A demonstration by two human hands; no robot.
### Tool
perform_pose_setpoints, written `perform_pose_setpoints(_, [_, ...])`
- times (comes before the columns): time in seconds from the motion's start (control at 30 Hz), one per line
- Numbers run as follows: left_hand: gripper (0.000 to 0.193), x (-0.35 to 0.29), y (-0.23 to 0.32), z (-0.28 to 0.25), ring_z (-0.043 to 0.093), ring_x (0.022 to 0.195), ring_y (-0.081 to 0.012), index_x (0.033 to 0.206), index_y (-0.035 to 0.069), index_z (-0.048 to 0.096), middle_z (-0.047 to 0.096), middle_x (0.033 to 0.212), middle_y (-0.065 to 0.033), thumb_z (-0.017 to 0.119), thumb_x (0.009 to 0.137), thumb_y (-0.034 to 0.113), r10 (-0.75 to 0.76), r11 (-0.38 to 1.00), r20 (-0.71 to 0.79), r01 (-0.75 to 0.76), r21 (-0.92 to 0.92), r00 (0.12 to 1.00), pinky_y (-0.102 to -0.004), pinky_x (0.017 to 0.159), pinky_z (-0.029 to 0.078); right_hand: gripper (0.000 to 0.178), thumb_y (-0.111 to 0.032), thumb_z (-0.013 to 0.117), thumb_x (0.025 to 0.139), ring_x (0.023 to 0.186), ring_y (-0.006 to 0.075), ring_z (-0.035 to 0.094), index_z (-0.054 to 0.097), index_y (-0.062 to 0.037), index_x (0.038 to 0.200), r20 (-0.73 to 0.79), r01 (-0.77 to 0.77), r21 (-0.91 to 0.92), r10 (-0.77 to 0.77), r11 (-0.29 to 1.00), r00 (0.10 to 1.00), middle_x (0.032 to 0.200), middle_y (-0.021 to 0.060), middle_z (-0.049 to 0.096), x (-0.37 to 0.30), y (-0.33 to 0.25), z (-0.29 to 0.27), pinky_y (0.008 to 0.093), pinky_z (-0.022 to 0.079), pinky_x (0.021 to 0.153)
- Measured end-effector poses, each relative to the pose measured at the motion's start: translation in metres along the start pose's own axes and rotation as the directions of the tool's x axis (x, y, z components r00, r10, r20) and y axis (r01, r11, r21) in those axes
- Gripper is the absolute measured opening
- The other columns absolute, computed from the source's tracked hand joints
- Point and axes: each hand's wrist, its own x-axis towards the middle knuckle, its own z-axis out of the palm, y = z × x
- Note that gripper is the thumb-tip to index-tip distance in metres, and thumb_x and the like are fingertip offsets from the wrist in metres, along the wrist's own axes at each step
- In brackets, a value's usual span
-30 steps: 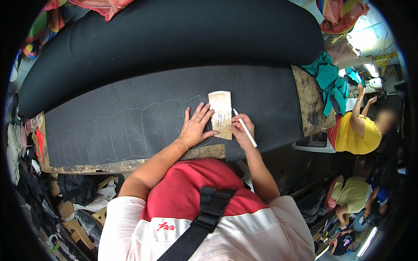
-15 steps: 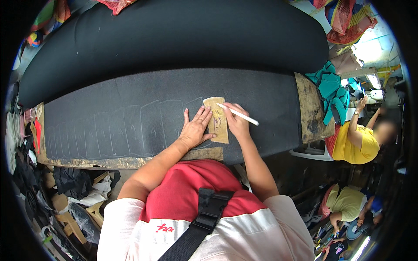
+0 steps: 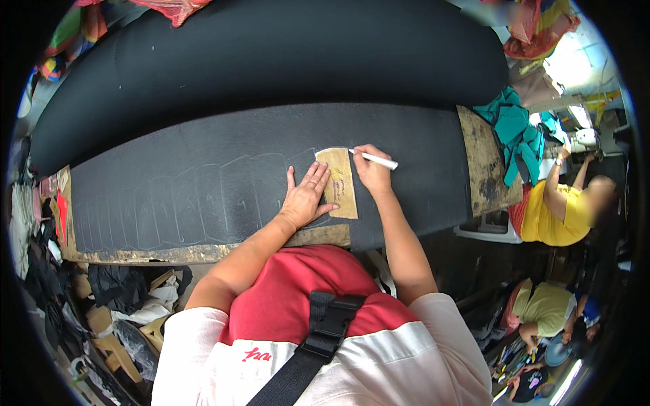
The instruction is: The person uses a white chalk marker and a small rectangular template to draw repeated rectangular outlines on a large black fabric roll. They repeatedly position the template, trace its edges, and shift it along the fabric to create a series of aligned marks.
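Note:
A tan card pattern piece (image 3: 344, 193) lies flat on a sheet of black material (image 3: 420, 155) spread over the worktable. My left hand (image 3: 306, 196) rests flat with fingers spread, its fingertips and thumb pressing the card's left side. In my right hand (image 3: 372, 172) is a white pen (image 3: 379, 160), pinched between fingers and thumb. Its tip touches at the card's upper right corner. Pale outlines (image 3: 196, 199) of similar shapes run in a row across the material to the left of the card.
A big black roll (image 3: 271, 54) lies along the table's far side. Bare worn wood (image 3: 484, 162) shows at the right end, with teal scraps (image 3: 518, 132) beyond. A person in yellow (image 3: 558, 210) sits at the right; others are lower right. Scraps and cardboard (image 3: 112, 338) lie lower left.
My right hand has moved the pen tip from the card's upper middle to its upper right corner. My left hand stays pressed on the card.

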Motion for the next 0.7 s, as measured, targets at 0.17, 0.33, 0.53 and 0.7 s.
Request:
perform_pose_setpoints(0.17, [0.089, 0.000, 0.001, -0.001, 0.025, 0.139, -0.0244, 0.140, 0.003, 0.035, 0.030, 0.149, -0.0118, 0.061, 0.076, 0.059, 0.002, 1.000, -0.001, -0.002, -0.012, 1.000, -0.0649, 0.106, 0.006, 0.011, -0.009, 0.062, 0.081, 0.069, 0.0337, 0.065, 0.065, 0.0004, 0.083, 0.068, -0.051, -0.141, 0.061, 0.989, 0.996, 0.076, 0.0197, 0.065, -0.076, -0.030, -0.024, 0.0380, 0.051, 0.062])
perform_pose_setpoints(0.33, [0.088, 0.002, 0.002, -0.004, 0.023, 0.140, -0.0248, 0.140, 0.003, 0.034, 0.029, 0.149, -0.0118, 0.062, 0.076, 0.057, -0.022, 0.999, 0.046, 0.024, -0.024, 0.999, -0.0655, 0.106, 0.005, 0.009, -0.008, 0.062, 0.081, 0.073, 0.0335, 0.065, 0.065, 0.0002, 0.082, 0.222, -0.148, -0.168, 0.184, 0.975, 0.958, 0.083, 0.0178, 0.066, -0.133, -0.059, -0.051, 0.0376, 0.051, 0.064])
perform_pose_setpoints(0.53, [0.088, 0.003, 0.003, -0.005, 0.022, 0.141, -0.0230, 0.140, 0.002, 0.034, 0.027, 0.150, -0.0111, 0.063, 0.076, 0.055, -0.028, 0.999, 0.061, 0.029, -0.018, 0.998, -0.0659, 0.107, 0.004, 0.013, -0.012, 0.063, 0.081, 0.076, 0.0315, 0.066, 0.066, 0.0002, 0.083, 0.269, -0.064, 0.058, 0.046, 0.996, 0.962, 0.085, 0.0166, 0.067, -0.128, -0.053, -0.022, 0.0363, 0.052, 0.068])
perform_pose_setpoints(0.7, [0.088, 0.008, 0.009, -0.016, 0.018, 0.141, -0.0277, 0.134, 0.003, 0.043, 0.027, 0.150, -0.0144, 0.072, 0.068, 0.053, -0.074, 0.996, 0.104, 0.078, -0.039, 0.992, -0.0657, 0.106, 0.009, 0.010, -0.008, 0.063, 0.079, 0.068, 0.0326, 0.065, 0.066, 0.0001, 0.084, 0.126, -0.046, -0.186, 0.071, 0.981, 0.990, 0.078, 0.0174, 0.066, -0.124, -0.044, -0.082, 0.0367, 0.052, 0.062])
